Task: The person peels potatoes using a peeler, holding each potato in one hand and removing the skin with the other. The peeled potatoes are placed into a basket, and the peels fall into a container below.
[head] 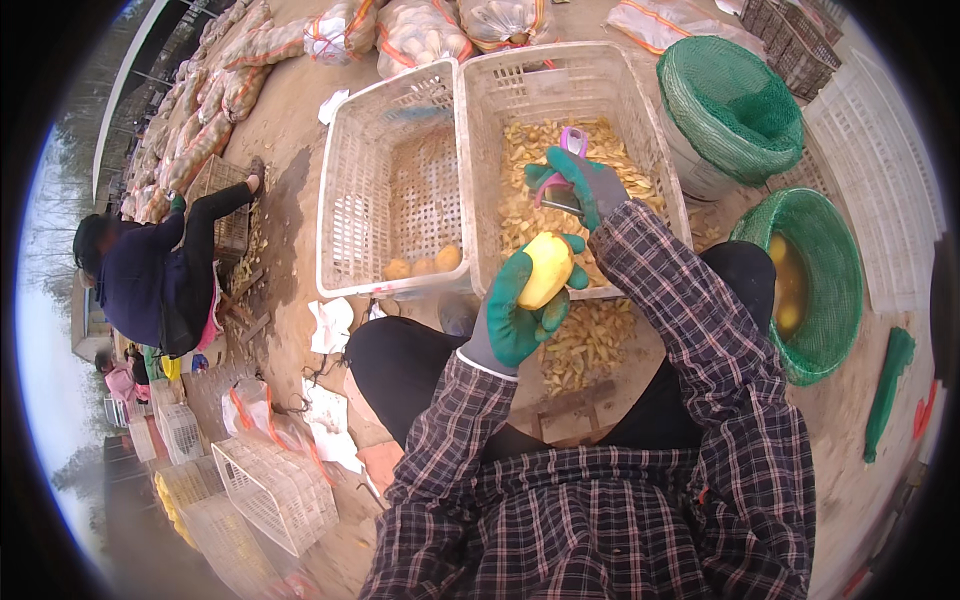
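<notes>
In my left hand (pixel 517 315), gloved in green and grey, I hold a peeled yellow potato (pixel 547 271) above the near rim of the right-hand crate. My right hand (pixel 581 184), in a matching glove, grips a peeler with a pink and purple handle (pixel 574 141) just beyond the potato. Potato peelings (pixel 525 217) cover the bottom of the right plastic crate (pixel 559 60) beneath both hands. Against it stands a second plastic crate (pixel 330 195) with several brown potatoes (pixel 424 265) at its near end. More peelings (pixel 589 345) lie on the ground between my knees.
On the right stand a bucket lined with green net (pixel 727 112) and a green-netted tub (pixel 840 300) holding liquid and yellow potatoes. Filled mesh sacks (pixel 424 34) lie beyond the crates. A seated co-worker (pixel 142 277) is at the left. An empty-looking crate (pixel 277 487) lies lower left.
</notes>
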Available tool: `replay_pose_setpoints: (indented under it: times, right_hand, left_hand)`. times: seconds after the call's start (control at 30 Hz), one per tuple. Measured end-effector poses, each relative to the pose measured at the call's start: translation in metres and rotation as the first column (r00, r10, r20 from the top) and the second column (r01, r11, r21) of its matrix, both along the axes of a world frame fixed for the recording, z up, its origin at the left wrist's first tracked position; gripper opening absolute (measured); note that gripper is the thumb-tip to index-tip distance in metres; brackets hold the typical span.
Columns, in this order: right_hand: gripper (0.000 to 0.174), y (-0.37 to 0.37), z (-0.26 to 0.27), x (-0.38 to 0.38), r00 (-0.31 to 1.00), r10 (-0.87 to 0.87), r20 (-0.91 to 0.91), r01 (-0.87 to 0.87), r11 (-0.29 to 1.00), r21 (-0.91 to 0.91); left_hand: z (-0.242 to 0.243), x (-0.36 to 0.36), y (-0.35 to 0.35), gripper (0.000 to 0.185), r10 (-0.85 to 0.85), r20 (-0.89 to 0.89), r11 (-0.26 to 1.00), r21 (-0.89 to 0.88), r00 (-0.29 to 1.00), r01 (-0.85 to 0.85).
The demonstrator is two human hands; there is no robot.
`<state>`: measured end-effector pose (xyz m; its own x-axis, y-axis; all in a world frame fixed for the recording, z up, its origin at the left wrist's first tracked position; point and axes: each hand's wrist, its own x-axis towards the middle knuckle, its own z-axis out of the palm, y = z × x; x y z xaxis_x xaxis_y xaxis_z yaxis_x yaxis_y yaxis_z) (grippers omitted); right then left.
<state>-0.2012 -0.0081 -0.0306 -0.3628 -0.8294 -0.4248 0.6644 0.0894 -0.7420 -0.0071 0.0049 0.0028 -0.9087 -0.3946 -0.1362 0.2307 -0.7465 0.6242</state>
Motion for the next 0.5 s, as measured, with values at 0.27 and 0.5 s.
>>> replay_pose_setpoints:
  times: [0.27,0.5]
  right_hand:
    - [0.037,0.009,0.041,-0.009,0.953,-0.11,-0.282,0.044,0.972,-0.23]
    - [0.033,0.035,0.077,0.036,0.947,0.231,-0.223,-0.281,0.933,-0.226]
  left_hand:
    - [0.009,0.007,0.0,0.062,0.2,0.096,0.964,-0.194,0.975,-0.179]
    - [-0.008,0.016,-0.004,0.053,0.231,0.074,0.972,0.016,0.97,-0.232]
